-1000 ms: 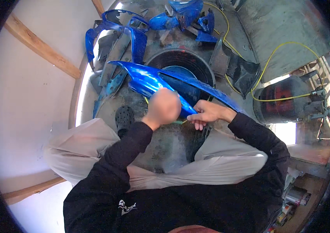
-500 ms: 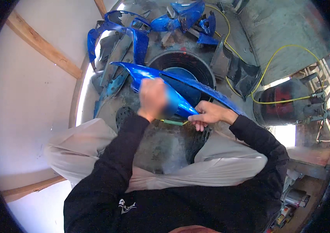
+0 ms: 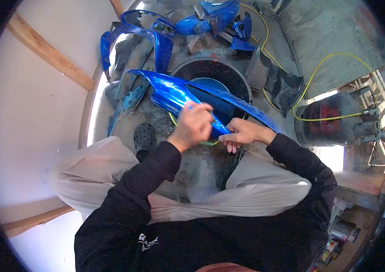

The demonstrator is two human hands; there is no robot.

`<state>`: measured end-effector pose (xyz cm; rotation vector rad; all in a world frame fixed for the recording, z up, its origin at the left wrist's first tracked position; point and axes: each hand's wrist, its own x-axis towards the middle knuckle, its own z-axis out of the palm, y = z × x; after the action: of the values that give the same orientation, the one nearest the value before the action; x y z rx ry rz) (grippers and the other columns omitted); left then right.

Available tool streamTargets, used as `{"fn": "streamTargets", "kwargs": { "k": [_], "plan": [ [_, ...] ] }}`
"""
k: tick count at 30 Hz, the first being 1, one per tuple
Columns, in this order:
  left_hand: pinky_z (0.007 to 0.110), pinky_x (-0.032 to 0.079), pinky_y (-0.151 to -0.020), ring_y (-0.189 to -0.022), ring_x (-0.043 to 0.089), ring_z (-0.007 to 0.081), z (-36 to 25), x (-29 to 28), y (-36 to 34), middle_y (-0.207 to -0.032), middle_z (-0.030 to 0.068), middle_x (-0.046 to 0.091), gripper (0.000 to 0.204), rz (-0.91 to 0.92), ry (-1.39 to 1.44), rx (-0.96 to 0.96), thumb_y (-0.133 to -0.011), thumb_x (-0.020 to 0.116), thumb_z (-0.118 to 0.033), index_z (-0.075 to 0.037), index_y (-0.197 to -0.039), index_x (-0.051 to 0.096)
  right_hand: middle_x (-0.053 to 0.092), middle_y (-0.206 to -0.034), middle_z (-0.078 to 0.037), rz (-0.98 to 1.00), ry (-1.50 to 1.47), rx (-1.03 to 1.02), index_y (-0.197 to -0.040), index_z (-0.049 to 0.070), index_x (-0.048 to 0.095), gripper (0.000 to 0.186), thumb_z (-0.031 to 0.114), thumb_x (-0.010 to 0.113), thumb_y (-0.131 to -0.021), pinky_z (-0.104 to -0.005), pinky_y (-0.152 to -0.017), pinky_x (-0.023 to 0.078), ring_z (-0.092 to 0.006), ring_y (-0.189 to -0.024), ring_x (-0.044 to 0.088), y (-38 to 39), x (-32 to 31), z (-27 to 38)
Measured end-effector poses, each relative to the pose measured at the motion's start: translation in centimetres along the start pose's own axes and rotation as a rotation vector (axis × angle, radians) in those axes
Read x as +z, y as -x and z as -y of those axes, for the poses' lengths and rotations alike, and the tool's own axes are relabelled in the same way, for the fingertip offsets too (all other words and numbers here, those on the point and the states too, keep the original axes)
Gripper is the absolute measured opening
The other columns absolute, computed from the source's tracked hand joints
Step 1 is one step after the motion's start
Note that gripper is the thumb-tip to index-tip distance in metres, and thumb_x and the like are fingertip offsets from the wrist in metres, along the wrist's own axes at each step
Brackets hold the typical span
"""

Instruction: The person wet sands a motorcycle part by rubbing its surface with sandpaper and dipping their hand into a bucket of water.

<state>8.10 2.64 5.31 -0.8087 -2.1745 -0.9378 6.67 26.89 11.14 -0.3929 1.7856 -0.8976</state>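
Observation:
A long glossy blue fairing panel (image 3: 170,93) lies slanted above the black tub (image 3: 247,86), its pointed end toward me. My right hand (image 3: 247,132) pinches this near tip between thumb and fingers. On the panel's glossy face rests my left hand (image 3: 194,124), fingers curled in and slightly blurred. Whatever it may hold is hidden under the fingers. Blue shows inside the tub, partly covered by the panel. A yellow-green handle (image 3: 209,143) of the tub peeks out below my hands.
More blue fairing parts (image 3: 163,50) lie at the far left and far centre (image 3: 219,20). Dark plastic pieces (image 3: 283,86) sit right of the tub. A black and red tank (image 3: 328,119) with a yellow hose (image 3: 310,81) stands farther right. A white wall (image 3: 34,122) borders the left.
My left hand has slid along the panel, toward its near tip and to the right. The panel's far end has shifted slightly; my right hand keeps its hold.

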Motion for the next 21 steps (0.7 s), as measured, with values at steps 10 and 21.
{"fn": "streamTargets", "kwargs": {
  "k": [10, 21],
  "plan": [
    [0.048, 0.032, -0.100, -0.108, 0.069, 0.0222, -0.3, -0.5, -0.4, -0.105, 0.0078, 0.073, 0.010, 0.014, -0.050, -0.055, -0.077, 0.063, -0.004, -0.013, -0.079, 0.066, 0.077, -0.078, -0.011, 0.012, 0.013, -0.007, -0.088, -0.001, 0.073, 0.036, 0.029, 0.063, -0.105, -0.0280, -0.057, 0.057, -0.0159, -0.064, 0.074, -0.1, -0.2, 0.1],
    [0.051, 0.032, -0.105, -0.118, 0.069, 0.0240, 0.2, -0.8, -0.7, -0.110, 0.0093, 0.075, 0.008, 0.089, -0.067, -0.010, -0.078, 0.065, -0.006, -0.011, -0.082, 0.069, 0.078, -0.079, -0.011, 0.005, 0.033, 0.014, -0.090, -0.002, 0.073, 0.035, 0.029, 0.065, -0.104, -0.0280, -0.058, 0.058, -0.0163, -0.066, 0.075, -0.1, -0.1, 0.2]
  ]
}}
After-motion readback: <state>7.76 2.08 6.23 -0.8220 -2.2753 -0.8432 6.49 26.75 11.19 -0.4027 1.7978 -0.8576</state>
